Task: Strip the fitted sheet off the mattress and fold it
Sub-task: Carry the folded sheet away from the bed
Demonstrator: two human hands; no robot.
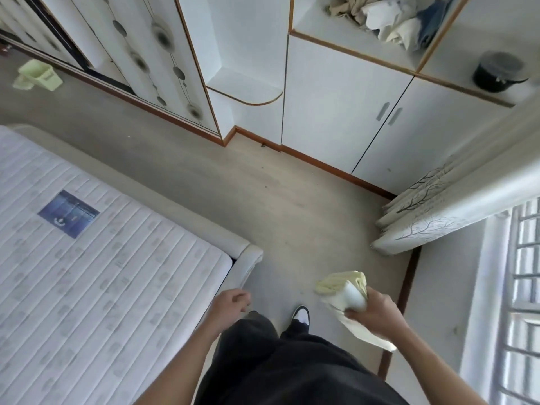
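Observation:
The pale yellow fitted sheet [344,287] is bundled into a small folded wad, and my right hand [377,311] grips it at waist height over the floor, a loose corner hanging below my wrist. The bare quilted mattress [102,273] with a blue label lies at the left on its white bed frame [248,264]. My left hand [230,299] hangs empty near the frame's corner, fingers loosely curled and not touching it.
White cupboards [344,106] with a shelf of crumpled cloth [388,16] and a black pot [496,71] stand ahead. A patterned wardrobe door [140,54] is at the upper left, a green bin [38,74] on the floor, a curtain [432,211] and window at right.

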